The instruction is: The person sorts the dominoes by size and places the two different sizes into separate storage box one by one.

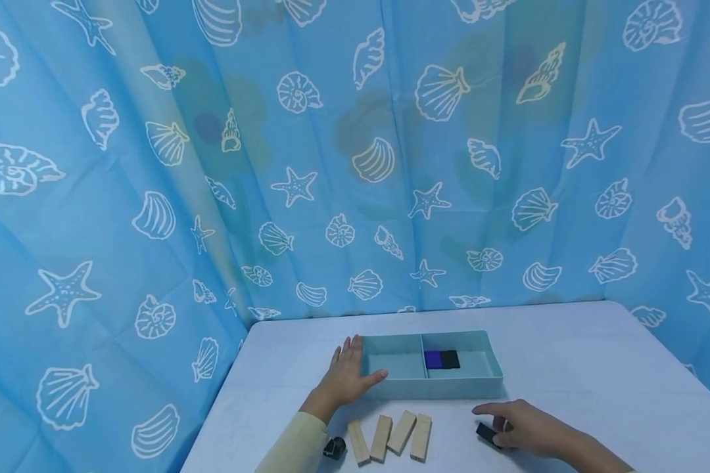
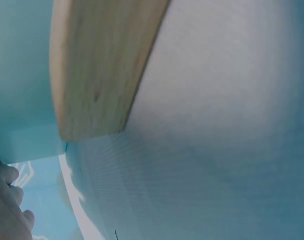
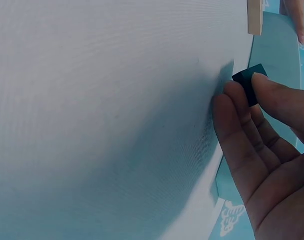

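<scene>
Beyond the grip, we've got blue curtain (image 1: 331, 157) in folds, white starfish (image 1: 428, 200) and shells (image 1: 442, 92) everywhere; beneath it, a white tabletop (image 1: 568, 368)!

A blue curtain (image 1: 343, 164) hangs in soft vertical folds behind the table (image 1: 568, 348) and along its left and right sides. White outline prints cover it: starfish (image 1: 64, 293), scallops (image 1: 440, 92), coiled shells (image 1: 298, 92) and tall pointed ones (image 1: 541, 73). Dull green and brownish patches (image 1: 367, 128), blurred at the edges, tint the cloth among them. The table is white, its far corners rounded, its back edge near the curtain. Both wrist views catch slivers of printed curtain beyond the table's edge
</scene>
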Demonstrator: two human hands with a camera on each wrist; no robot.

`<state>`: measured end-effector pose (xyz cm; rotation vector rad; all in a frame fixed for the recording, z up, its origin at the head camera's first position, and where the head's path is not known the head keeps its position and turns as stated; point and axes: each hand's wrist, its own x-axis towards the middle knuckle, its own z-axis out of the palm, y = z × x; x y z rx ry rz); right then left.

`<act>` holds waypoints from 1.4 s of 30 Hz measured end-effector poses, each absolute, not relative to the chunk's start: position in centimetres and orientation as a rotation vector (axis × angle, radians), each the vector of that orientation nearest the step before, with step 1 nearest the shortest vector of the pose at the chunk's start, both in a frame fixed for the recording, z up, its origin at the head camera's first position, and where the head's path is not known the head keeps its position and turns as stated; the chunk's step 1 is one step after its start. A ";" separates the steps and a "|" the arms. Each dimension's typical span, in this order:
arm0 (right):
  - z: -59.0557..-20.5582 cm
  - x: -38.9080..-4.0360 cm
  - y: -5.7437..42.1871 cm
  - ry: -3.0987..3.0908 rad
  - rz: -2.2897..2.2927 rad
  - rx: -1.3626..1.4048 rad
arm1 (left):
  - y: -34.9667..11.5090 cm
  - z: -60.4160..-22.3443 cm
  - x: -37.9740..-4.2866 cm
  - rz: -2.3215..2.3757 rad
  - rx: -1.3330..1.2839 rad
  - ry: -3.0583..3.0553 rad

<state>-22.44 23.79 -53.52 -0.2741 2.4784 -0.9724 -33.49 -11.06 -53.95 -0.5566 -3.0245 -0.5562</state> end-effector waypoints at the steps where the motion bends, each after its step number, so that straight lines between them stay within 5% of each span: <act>1: -53.5 -22.4 23.8 2.478 -0.976 -0.276 | -11.1 -54.0 -33.5 -0.555 -0.556 -3.027; 42: -51.2 -23.4 25.7 2.624 -1.048 -0.567 | -11.0 -53.8 -33.4 -0.585 -0.557 -3.044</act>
